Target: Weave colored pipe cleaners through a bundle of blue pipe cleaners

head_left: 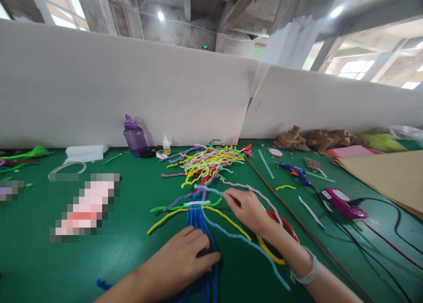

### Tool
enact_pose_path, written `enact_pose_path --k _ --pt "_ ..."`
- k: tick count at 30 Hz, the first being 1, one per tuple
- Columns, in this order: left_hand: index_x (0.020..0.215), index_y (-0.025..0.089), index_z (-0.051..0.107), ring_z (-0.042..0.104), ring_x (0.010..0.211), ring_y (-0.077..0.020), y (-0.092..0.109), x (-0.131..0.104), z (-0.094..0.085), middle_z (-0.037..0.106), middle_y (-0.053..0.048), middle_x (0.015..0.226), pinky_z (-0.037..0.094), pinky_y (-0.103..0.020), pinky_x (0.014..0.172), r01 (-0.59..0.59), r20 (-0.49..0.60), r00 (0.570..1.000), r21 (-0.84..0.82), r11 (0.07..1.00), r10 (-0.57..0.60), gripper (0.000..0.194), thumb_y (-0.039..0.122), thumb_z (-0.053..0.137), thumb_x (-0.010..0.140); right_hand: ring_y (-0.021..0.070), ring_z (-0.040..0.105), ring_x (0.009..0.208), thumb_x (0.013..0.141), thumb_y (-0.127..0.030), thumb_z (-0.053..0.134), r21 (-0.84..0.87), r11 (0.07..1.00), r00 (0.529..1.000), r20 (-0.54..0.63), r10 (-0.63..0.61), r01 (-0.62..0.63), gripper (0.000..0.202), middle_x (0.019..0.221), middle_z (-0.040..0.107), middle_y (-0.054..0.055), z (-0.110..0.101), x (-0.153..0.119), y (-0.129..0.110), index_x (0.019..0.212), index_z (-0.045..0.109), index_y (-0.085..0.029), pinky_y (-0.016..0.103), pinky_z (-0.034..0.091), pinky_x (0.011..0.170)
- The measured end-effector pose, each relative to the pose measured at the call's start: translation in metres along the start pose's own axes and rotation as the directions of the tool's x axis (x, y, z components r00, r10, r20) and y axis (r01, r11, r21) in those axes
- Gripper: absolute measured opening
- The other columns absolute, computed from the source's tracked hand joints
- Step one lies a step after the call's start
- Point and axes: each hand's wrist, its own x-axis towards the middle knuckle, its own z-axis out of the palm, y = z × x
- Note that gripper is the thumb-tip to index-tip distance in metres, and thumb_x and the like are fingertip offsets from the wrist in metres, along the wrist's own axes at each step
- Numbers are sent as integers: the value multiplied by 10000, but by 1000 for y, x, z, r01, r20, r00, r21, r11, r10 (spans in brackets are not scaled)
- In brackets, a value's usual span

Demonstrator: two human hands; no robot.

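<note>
At a green worktable [128,267], our left hand [185,254] lies over a bundle of royal-blue pipe cleaners [197,221] at the near centre, fingers bent and thumb set apart; we cannot tell whether it has closed on the strands. Our right hand [246,208], a pale band [309,267] at the wrist, pinches the right part of a light-blue pipe cleaner [209,189] between thumb and forefinger just beyond the bundle.

A white strip [196,203] lies across the blue strands, with a yellow pipe cleaner [228,215] crossing on their near side and a second light-blue stem [243,237] trailing to the near right. Farther off we see a heap of multicoloured pipe cleaners [211,162]. To its left stand a purple drinking bottle [135,139] and a small glue bottle [166,145], its yellow label too small to read.

At right are a blue glue gun [299,174] with an orange trigger and a plum-coloured device [345,204] whose pale panel we cannot make out. Beyond the white partition [148,91] glows a green sign [205,46], its marking illegible to us.
</note>
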Motion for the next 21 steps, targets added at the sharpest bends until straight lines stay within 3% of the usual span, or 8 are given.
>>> enact_pose_path --k 3,7,11,14,16,18,20,21 --pt "1202 235 512 505 749 -179 6 4 -6 570 -24 846 403 -327 721 -105 5 994 63 993 105 325 144 505 890 186 649 760 936 -322 414 -21 1000 999 35 22 -21 213 826 695 17 0 -1 -2 1025 602 -274 253 406 660" --pt "1042 190 575 505 702 -176 10 4 -5 572 -23 764 421 -330 711 -161 -34 986 115 980 166 175 152 473 906 169 615 666 931 -297 395 -72 997 999 40 -2 5 210 730 662 7 2 -2 -5 909 600 -256 246 359 595" --pt "977 192 577 524 647 -154 4 -7 5 599 -11 711 430 -286 633 -6 -246 969 -44 999 -5 163 143 429 927 144 540 583 895 -259 420 -43 999 1000 -2 -7 7 186 647 605 -5 -1 -2 -5 807 582 -234 241 320 564" --pt "1124 226 545 600 788 -142 -3 -14 7 655 -11 836 479 -260 750 160 -422 845 -387 908 -329 222 172 427 944 120 490 550 874 -248 439 118 993 1000 8 -10 9 181 617 564 -19 -7 0 -3 761 576 -218 221 318 539" --pt "1078 216 567 604 725 -120 -6 -14 4 645 -5 817 493 -218 677 258 -408 715 -600 757 -567 201 194 410 953 105 465 537 853 -230 451 230 972 997 56 -54 40 184 606 547 -25 -11 0 -3 716 569 -200 204 315 518" --pt "1047 193 582 593 689 -117 -8 -12 -1 626 -10 798 494 -204 616 297 -367 616 -711 637 -697 211 226 392 962 93 452 531 826 -197 470 265 959 983 122 -136 100 173 592 536 -32 -12 -1 -6 684 567 -185 192 313 517" --pt "1061 186 591 586 707 -125 -10 -10 -4 610 -14 794 495 -207 617 312 -362 593 -720 620 -719 230 245 391 963 90 475 555 799 -166 495 203 964 958 192 -212 173 140 609 562 -33 -12 -4 -11 690 582 -181 192 318 548" --pt "1077 192 595 587 737 -129 -10 -9 -5 610 -17 812 497 -212 646 322 -368 613 -692 646 -700 232 246 402 960 95 500 581 792 -158 505 145 967 944 228 -237 207 125 635 588 -29 -10 -5 -15 705 591 -183 197 319 567"
